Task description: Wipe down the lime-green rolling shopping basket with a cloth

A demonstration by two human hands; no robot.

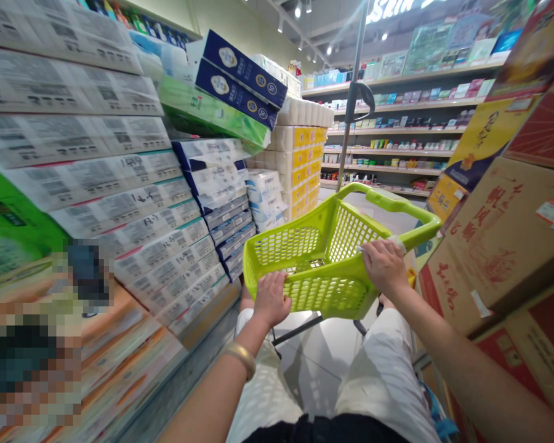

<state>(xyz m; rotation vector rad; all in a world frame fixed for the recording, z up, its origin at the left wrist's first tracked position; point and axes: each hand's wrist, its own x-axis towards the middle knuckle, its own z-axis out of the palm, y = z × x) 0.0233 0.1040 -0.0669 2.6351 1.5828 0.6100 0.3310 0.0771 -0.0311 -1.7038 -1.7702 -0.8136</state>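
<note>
A lime-green plastic shopping basket (300, 246) sits in front of me at knee height, empty as far as I can see. My left hand (270, 300) is closed over its near rim on the left side, a gold bracelet on that wrist. My right hand (384, 266) is closed over the rim at the near right corner, fingers wrapped round the edge. A metal pole (351, 104) rises behind the basket.
Stacked packs of tissue paper (133, 203) fill the left side of the aisle. Toilet roll packs (300, 160) stand further ahead. Cardboard boxes with red print (503, 240) line the right. Shelves of goods (397, 129) run across the back. Grey tiled floor (314, 363) lies below.
</note>
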